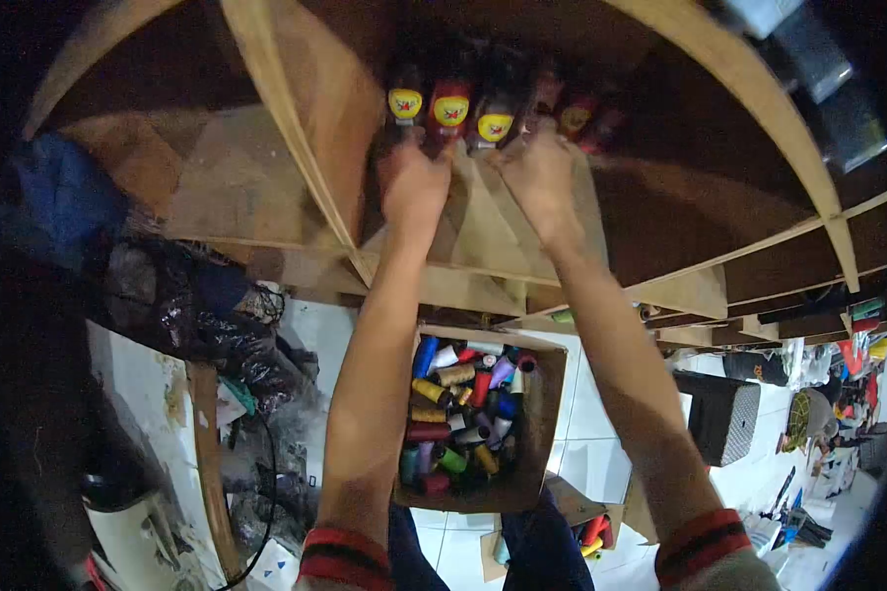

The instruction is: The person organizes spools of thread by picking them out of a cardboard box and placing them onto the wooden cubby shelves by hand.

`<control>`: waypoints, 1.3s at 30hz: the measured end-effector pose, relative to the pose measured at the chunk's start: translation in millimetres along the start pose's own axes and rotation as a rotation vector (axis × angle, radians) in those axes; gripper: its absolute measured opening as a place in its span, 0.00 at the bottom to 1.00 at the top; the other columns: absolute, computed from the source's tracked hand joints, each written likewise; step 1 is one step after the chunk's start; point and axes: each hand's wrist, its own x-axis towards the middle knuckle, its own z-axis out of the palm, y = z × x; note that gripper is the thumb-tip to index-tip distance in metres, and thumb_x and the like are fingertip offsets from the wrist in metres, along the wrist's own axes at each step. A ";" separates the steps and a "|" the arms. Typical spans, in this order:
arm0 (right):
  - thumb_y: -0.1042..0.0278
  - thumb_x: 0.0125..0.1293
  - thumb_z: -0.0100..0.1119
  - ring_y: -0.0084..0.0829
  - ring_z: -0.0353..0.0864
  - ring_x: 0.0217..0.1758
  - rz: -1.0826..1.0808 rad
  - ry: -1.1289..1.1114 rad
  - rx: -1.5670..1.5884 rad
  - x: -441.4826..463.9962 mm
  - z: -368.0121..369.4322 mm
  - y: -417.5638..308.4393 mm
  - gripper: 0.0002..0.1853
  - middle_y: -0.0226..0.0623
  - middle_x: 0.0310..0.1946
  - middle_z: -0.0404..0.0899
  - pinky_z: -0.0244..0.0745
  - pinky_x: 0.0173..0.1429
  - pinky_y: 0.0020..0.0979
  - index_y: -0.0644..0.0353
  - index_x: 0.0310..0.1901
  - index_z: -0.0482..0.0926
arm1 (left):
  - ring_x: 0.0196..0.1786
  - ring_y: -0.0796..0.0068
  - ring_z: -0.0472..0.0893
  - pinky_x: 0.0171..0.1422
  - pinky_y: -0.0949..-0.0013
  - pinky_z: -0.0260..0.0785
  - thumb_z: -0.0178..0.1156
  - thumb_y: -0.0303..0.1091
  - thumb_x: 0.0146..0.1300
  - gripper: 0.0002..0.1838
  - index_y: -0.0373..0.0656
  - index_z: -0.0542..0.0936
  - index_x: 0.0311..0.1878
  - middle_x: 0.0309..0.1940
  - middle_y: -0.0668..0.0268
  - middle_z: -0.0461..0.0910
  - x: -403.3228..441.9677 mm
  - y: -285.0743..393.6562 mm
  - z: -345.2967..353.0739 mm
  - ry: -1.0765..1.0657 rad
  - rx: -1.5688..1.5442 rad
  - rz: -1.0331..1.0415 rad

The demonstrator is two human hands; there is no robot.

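Observation:
Both arms reach into a wooden shelf compartment. At its back stands a row of dark and red thread spools [450, 104] with round yellow labels. My left hand [414, 185] is just in front of a dark spool [404, 102] at the row's left end; motion blur hides its fingers. My right hand [539, 175] is further right, fingers curled in at the near end of a brownish spool [544, 97]. Below, between my forearms, a cardboard box [542, 433] holds several thread spools in blue, red, green, tan and white.
A wooden divider [296, 128] stands left of the compartment, and the shelf's front edge [463, 276] runs under my wrists. Dark plastic bags [177, 295] are at left. A black box [719, 419] stands on the white tiled floor at right. Another carton with spools [596, 532] lies near my legs.

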 end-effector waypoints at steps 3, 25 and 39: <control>0.68 0.56 0.65 0.30 0.83 0.38 0.090 -0.005 0.628 -76.4 -6.2 4.1 0.16 0.42 0.35 0.82 0.79 0.40 0.30 0.67 0.43 0.77 | 0.34 0.71 0.81 0.38 0.70 0.73 0.64 0.31 0.55 0.12 0.38 0.78 0.42 0.34 0.59 0.81 -70.9 10.4 -57.0 0.093 -0.349 0.061; 0.64 0.57 0.57 0.49 0.78 0.48 0.215 -0.772 -0.065 -403.4 188.2 312.0 0.24 0.54 0.50 0.72 0.75 0.51 0.43 0.63 0.54 0.66 | 0.43 0.53 0.78 0.48 0.56 0.71 0.60 0.29 0.52 0.16 0.40 0.74 0.45 0.37 0.52 0.77 -378.9 -238.6 171.5 -1.047 0.316 0.163; 0.69 0.60 0.46 0.33 0.68 0.59 0.299 -0.604 -0.291 -432.0 186.5 345.0 0.17 0.46 0.53 0.69 0.64 0.61 0.32 0.60 0.52 0.69 | 0.59 0.53 0.65 0.55 0.50 0.62 0.61 0.32 0.50 0.14 0.41 0.80 0.42 0.51 0.53 0.66 -405.7 -259.6 177.7 -0.951 0.735 0.475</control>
